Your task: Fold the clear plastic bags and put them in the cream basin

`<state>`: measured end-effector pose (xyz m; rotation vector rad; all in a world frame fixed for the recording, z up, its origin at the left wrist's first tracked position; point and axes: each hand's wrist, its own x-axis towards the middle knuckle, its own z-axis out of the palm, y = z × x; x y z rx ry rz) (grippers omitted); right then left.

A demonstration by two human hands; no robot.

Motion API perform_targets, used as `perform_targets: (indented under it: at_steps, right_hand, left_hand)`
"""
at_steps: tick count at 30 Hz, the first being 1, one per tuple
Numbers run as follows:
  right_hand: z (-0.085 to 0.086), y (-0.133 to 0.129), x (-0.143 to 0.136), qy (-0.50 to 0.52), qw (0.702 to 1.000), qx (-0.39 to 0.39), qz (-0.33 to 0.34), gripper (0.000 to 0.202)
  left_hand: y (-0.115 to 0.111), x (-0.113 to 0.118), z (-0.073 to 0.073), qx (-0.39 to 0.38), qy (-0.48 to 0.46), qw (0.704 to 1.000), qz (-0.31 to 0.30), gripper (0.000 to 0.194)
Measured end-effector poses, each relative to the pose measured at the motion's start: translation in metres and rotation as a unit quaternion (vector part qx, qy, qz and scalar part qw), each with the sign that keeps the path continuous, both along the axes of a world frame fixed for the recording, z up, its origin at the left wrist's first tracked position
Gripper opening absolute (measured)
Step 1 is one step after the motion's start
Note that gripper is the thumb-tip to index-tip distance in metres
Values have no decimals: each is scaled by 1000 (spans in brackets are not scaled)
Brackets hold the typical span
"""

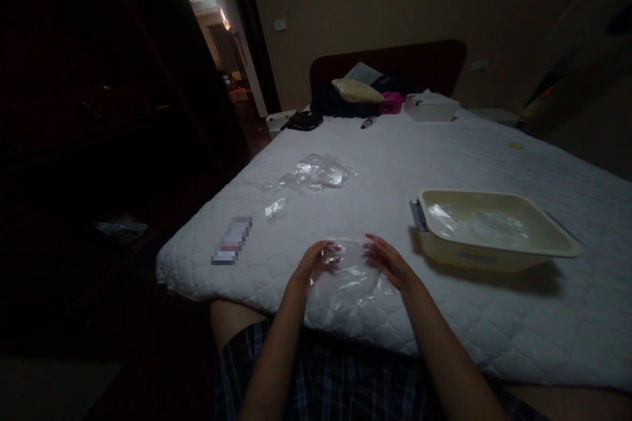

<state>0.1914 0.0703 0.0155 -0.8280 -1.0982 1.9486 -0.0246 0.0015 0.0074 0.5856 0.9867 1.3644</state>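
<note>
A clear plastic bag [353, 279] lies spread at the near edge of the white quilted bed. My left hand [316, 262] is at its left side, the fingers curved and partly behind or under the film. At the right side my right hand [388, 260] has its fingers spread apart, also against the plastic. Whether either hand pinches the film is hard to see on the left; the right fingers look loose. Farther up the bed sits a heap of crumpled clear plastic [318, 172], with a smaller folded piece [276, 208] nearer to me.
To the right stands a cream plastic bin [498, 256] with clear plastic inside. A blurred-out flat object [232, 241] lies on the left. Pillows, dark cloth and a white box [432, 108] are by the headboard [390, 59].
</note>
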Motion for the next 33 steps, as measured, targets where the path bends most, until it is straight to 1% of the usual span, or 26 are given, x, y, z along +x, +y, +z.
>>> perform_targets:
  at_steps: [3, 7, 10, 12, 14, 16, 18, 21, 23, 25, 27, 29, 31, 33]
  right_hand:
    - [1, -1, -1, -4, 1000, 1, -7, 35]
    - [-2, 0, -5, 4, 999, 0, -40, 34]
    - [-4, 1, -9, -42, 997, 18, -69, 33]
    - [-1, 1, -9, -83, 992, 44, -83, 35]
    - [8, 1, -6, -108, 987, 78, -91, 36]
    - [21, 1, -1, -123, 982, 113, -83, 37]
    - [39, 2, 6, -143, 977, 149, -49, 37]
    - [66, 3, 16, -157, 967, 199, -16, 36]
    - [82, 3, 21, -163, 963, 215, 3, 35]
    - [94, 1, 26, -165, 961, 222, 19, 36]
    - [102, -1, 28, -161, 960, 225, 31, 39]
    - [106, -2, 29, -155, 962, 222, 41, 42]
    - [105, 1, 26, -155, 963, 216, 43, 45]
    - [97, 8, 22, -167, 963, 208, 26, 45]
  left_hand:
    - [0, 0, -1, 0, -6, 1000, 25, 26]
    - [-1, 1, 2, -11, 23, 999, 22, 28]
    - [-2, 0, 8, -15, 53, 998, 8, 32]
    - [-3, -1, 14, -14, 74, 997, -8, 34]
    - [-6, -2, 23, -22, 96, 995, -25, 35]
    - [-10, -3, 35, -32, 115, 992, -34, 36]
    - [-14, -3, 49, -19, 130, 991, -39, 35]
    - [-20, -3, 69, 23, 145, 986, -78, 36]
    - [-23, -4, 80, 36, 147, 984, -91, 36]
    - [-25, -4, 88, 42, 141, 984, -103, 35]
    - [-26, -4, 92, 47, 132, 983, -118, 35]
    - [-25, -5, 93, 46, 132, 982, -127, 36]
    - [-20, -6, 89, 37, 149, 983, -105, 36]
    - [-14, -8, 82, 21, 173, 983, -60, 35]
